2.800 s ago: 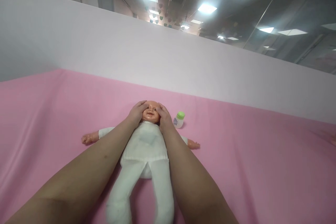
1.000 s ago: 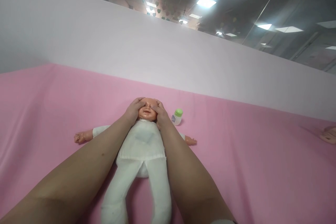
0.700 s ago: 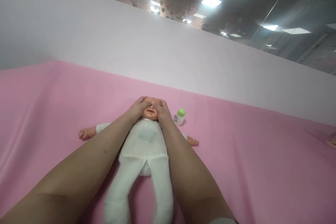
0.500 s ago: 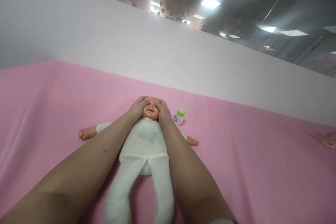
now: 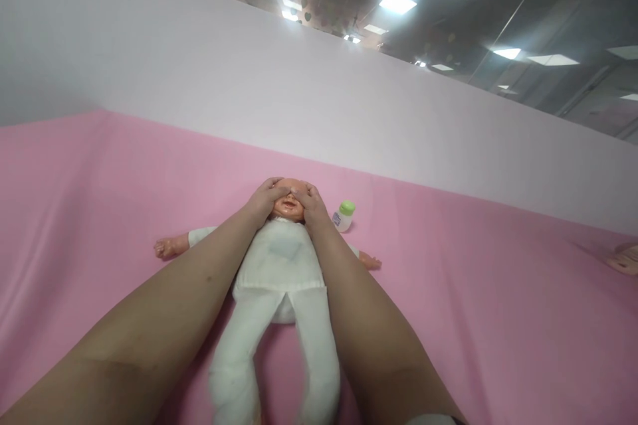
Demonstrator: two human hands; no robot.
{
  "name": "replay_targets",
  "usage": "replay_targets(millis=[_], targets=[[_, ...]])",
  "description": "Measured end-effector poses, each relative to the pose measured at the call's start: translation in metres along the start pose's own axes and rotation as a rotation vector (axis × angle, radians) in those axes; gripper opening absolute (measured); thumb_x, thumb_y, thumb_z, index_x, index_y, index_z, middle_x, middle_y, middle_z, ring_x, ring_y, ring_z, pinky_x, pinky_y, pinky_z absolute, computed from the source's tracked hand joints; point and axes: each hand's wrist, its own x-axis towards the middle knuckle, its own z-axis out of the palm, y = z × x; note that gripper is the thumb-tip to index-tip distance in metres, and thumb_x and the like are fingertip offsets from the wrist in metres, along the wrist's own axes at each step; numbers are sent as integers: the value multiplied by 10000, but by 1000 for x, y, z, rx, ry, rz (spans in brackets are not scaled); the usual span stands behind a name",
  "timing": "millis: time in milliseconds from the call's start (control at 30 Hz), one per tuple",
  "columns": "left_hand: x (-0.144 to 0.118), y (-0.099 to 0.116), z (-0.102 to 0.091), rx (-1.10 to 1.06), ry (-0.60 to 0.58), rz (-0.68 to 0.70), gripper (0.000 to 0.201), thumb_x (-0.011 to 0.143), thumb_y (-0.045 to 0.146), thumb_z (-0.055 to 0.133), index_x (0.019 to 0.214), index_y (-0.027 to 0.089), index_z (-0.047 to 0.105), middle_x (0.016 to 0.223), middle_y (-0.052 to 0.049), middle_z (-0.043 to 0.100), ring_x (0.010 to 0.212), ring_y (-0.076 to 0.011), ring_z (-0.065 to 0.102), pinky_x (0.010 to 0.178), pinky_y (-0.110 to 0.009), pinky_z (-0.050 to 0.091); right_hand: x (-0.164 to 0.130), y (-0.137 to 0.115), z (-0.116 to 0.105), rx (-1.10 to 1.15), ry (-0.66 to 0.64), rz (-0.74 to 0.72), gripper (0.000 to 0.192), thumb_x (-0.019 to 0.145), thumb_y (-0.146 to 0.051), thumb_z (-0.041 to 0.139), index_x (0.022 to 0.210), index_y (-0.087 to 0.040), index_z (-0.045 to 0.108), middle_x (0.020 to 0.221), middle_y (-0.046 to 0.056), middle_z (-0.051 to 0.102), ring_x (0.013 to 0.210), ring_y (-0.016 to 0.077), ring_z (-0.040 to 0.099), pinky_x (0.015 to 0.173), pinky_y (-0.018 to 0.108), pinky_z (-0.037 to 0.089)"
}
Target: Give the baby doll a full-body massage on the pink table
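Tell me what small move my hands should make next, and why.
Perhaps slide both thumbs gently outward, toward the sides of the doll's head: the left hand and right hand cup it from either side, and the thumbs lie across the eye area with their tips close together.

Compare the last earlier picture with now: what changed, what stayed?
The thumbs of the left hand and right hand have moved inward, covering the eyes of the doll, which partly showed before. Nothing was taken or let go: both hands still cup the doll's head. The doll still lies face up on the pink cloth, the green-capped bottle beside it.
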Motion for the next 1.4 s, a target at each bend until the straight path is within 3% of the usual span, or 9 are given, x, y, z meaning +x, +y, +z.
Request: replay_targets(millis=[133, 300, 533, 733, 867, 1033, 1133, 1267, 1400], targets=[[0, 4, 1, 19, -11, -19, 521, 634, 324, 814, 1094, 169, 627, 867, -63, 724, 754, -227, 699, 726, -360, 575, -1, -3, 4, -105, 40, 2, 599, 618, -391, 885, 1121, -240, 598, 1019, 16, 698, 900, 222, 697, 860, 388, 587], [2, 3, 4, 11, 0, -1, 434, 644, 346, 794, 1018, 163, 669, 853, -53, 727, 760, -210, 688, 731, -329, 564, 4, 0, 0, -94, 65, -12, 459, 702, -442, 814, 1061, -232, 620, 991, 21, 716, 953, 222, 687, 893, 389, 573], [-1, 1, 2, -44, 21, 4, 464, 690, 338, 736, 1119, 177, 661, 1026, -83, 742, 939, -242, 699, 867, -365, 566, 7, 2, -6, 23, 49, -9, 427, 728, -397, 788, 1104, -227, 677, 1137, 38, 730, 1124, 233, 652, 1030, 396, 515], [-3, -1, -1, -76, 38, 1, 503, 745, 327, 668, 1225, 183, 635, 1152, -111, 725, 1022, -266, 699, 906, -403, 571, 4, 3, -15, 54, -65, 5, 562, 722, -346, 726, 1267, -245, 636, 1266, 45, 703, 1178, 260, 645, 1062, 461, 500], [-5, 0, -1, 181, 44, 102, 525, 795, 390, 642, 1268, 162, 635, 1124, -113, 739, 1031, -272, 699, 927, -410, 556, 4, 4, -15, -108, -49, -22, 656, 759, -390, 684, 1385, -250, 549, 1352, 38, 655, 1236, 239, 614, 1101, 435, 462], [-18, 9, -2, 516, 191, 286, 308, 852, 450, 621, 1020, 227, 752, 1158, -103, 731, 1198, -331, 600, 1077, -430, 419, -9, -2, -10, -584, 167, -165, 425, 904, -507, 576, 1259, -283, 641, 1359, 23, 647, 1317, 219, 546, 1178, 378, 355], [-32, 14, 1, 880, 246, 379, 388, 957, 471, 451, 985, 245, 766, 1121, -120, 744, 1118, -348, 639, 999, -442, 449, -26, -6, -7, -779, 219, -225, 415, 968, -548, 484, 1224, -279, 670, 1256, 64, 700, 1278, 269, 580, 1171, 439, 355], [-48, 13, 0, 1035, 218, 352, 486, 997, 498, 366, 1197, 224, 714, 1254, -143, 709, 1181, -350, 628, 999, -435, 448, -44, -10, -13, -918, 131, -282, 509, 976, -566, 493, 1366, -260, 611, 1378, 97, 641, 1337, 305, 538, 1183, 477, 336], [-57, 16, -9, 940, 104, 362, 556, 885, 543, 599, 1339, 224, 636, 1345, -133, 670, 1204, -367, 621, 1022, -431, 441, -48, -17, -22, -800, 8, -233, 748, 781, -592, 770, 1426, -270, 571, 1429, 94, 604, 1342, 338, 538, 1180, 499, 349]])
